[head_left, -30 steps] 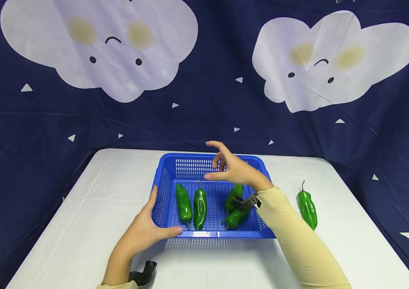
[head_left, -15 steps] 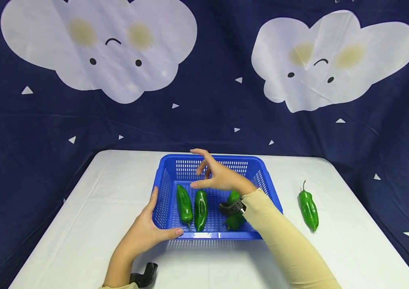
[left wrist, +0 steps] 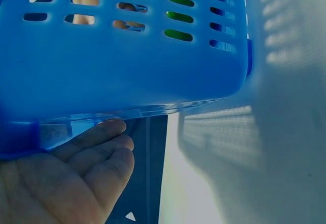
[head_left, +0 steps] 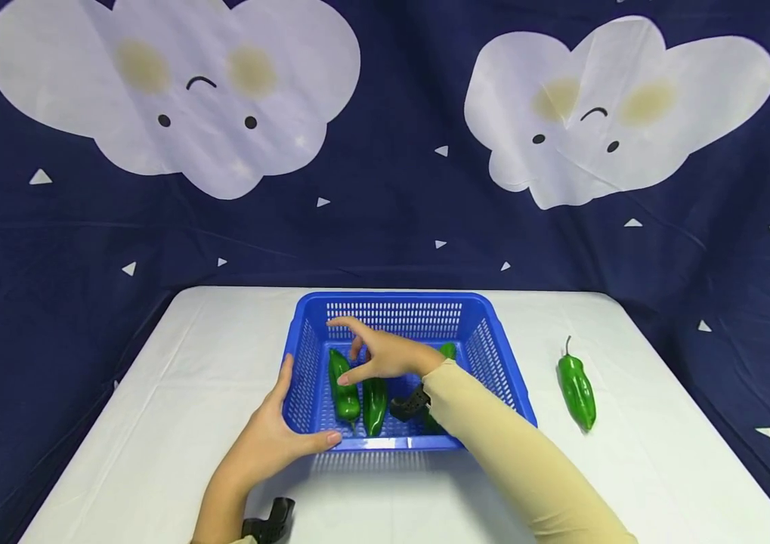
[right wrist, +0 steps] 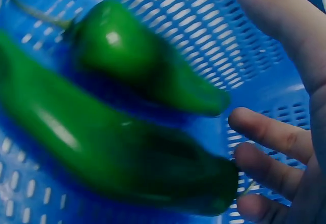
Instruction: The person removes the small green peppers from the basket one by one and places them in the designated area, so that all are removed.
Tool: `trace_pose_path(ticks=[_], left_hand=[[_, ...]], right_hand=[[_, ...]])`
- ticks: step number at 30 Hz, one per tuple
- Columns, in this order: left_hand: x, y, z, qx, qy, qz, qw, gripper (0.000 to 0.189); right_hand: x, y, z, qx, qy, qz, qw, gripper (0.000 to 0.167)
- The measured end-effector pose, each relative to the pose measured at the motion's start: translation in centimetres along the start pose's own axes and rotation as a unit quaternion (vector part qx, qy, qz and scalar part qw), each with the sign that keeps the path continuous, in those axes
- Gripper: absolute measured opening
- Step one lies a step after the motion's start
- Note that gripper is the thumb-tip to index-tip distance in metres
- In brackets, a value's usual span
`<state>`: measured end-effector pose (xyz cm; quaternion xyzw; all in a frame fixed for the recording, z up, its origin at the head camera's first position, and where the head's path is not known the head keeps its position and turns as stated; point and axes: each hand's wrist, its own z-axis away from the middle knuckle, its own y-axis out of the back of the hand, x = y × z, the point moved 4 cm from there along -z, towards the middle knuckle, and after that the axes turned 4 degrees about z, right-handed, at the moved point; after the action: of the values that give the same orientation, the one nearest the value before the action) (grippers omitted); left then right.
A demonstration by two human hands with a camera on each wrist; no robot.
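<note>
A blue slotted plastic basket (head_left: 514,378) stands on the table with several green peppers inside. My left hand (head_left: 269,438) grips its near left corner, the thumb on the front rim and the fingers along the outer left side. In the left wrist view, the fingertips (left wrist: 119,127) meet the basket just under its rim. Over the left part of the basket is my right hand (head_left: 385,357), thumb and index finger spread apart, holding nothing. Below it lie the leftmost pepper (head_left: 347,400) and a second pepper (head_left: 375,412). The right forearm partly hides other peppers (head_left: 449,350) to the right.
One more green pepper (head_left: 577,391) with a thin stem lies on the white-covered table (head_left: 153,423), right of the basket. A dark blue cloth with clouds (head_left: 385,249) hangs behind the table. Black camera mounts sit at both wrists.
My right hand has moved left and down, from above the basket's far middle to over the two left peppers. The left hand has stayed at the basket's corner.
</note>
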<state>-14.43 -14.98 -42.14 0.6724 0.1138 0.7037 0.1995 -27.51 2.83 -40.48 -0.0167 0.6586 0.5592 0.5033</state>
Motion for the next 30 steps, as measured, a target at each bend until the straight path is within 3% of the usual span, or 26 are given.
trace_pose_path(ticks=[5, 10, 14, 20, 30], left_hand=[[0.0, 0.0, 0.0, -0.002, 0.002, -0.004, 1.0, 0.135], [0.0, 0.0, 0.0, -0.001, 0.004, -0.012, 0.9999, 0.135], [0.0, -0.1, -0.1, 0.0, 0.007, -0.015, 0.9999, 0.135], [0.1, 0.0, -0.1, -0.001, 0.002, -0.013, 0.9999, 0.134], [-0.1, -0.2, -0.2, -0.001, -0.003, 0.003, 1.0, 0.133]], right_hand=[[0.2, -1.0, -0.4, -0.014, -0.021, 0.06, 0.9979, 0.093], [0.1, -1.7, -0.4, -0.02, -0.036, 0.135, 0.99, 0.095], [0.2, -2.1, -0.5, -0.018, -0.06, 0.163, 0.9846, 0.096], [0.5, -2.6, -0.8, -0.021, -0.082, 0.157, 0.9839, 0.093], [0.7, -2.8, -1.1, -0.03, -0.085, 0.15, 0.9845, 0.082]])
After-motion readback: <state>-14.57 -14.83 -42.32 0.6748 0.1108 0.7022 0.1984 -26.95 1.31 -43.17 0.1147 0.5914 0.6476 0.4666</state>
